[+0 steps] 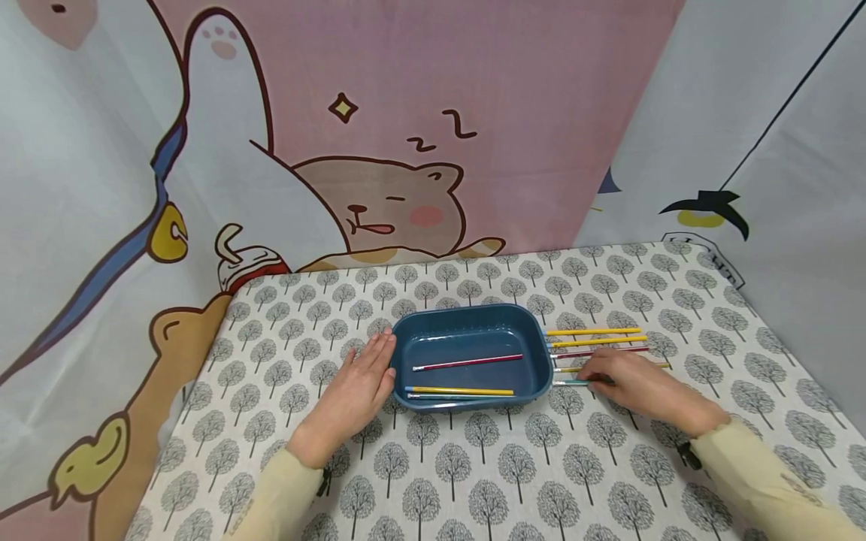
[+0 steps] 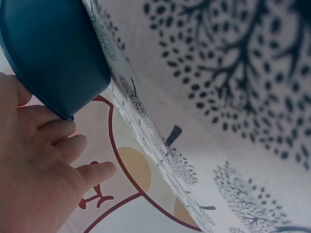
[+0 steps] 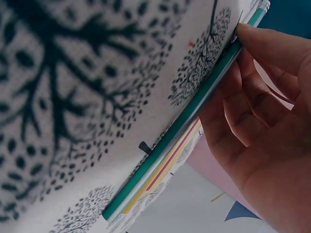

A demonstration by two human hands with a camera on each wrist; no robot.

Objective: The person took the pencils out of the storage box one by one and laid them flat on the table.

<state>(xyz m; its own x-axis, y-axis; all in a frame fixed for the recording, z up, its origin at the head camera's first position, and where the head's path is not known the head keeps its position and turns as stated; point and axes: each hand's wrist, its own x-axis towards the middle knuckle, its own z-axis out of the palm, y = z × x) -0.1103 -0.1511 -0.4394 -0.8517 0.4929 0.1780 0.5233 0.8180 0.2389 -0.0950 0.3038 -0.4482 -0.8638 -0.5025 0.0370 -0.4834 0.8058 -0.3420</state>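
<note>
A dark blue rectangular tray point(image 1: 467, 319) stands on the cloth. Inside lie a red pencil point(image 1: 468, 363), a yellow pencil point(image 1: 467, 391) and a green one near the front wall. My left hand point(image 1: 355, 391) rests against the tray's left end, its fingers touching the rim, as the left wrist view also shows. To the tray's right, my right hand point(image 1: 636, 387) pinches a green pencil point(image 3: 167, 133) between thumb and fingers, low over the cloth. Part of that pencil is hidden by the hand in the head view.
Beside the tray's right end lie yellow pencils point(image 1: 595, 331) and a red pencil point(image 1: 568, 354), roughly parallel. One more yellow pencil point(image 1: 567, 370) is partly covered by the right hand. Cartoon-printed curtains point(image 1: 541, 113) hang behind the tree-patterned cloth point(image 1: 487, 466).
</note>
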